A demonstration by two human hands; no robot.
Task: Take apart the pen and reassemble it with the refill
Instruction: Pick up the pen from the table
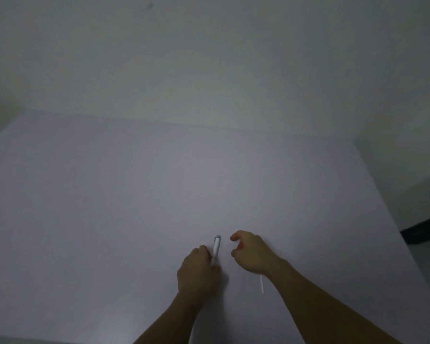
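A white pen with a grey end points away from me, and my left hand is closed around its near part, low over the white table. Just to the right, my right hand hovers with thumb and fingers curled apart, holding nothing, a small gap from the pen. A thin white refill lies on the table under my right wrist, partly hidden by it.
The table's far edge meets a pale wall. Its right edge drops off to a dark floor strip. The picture is dim and slightly blurred.
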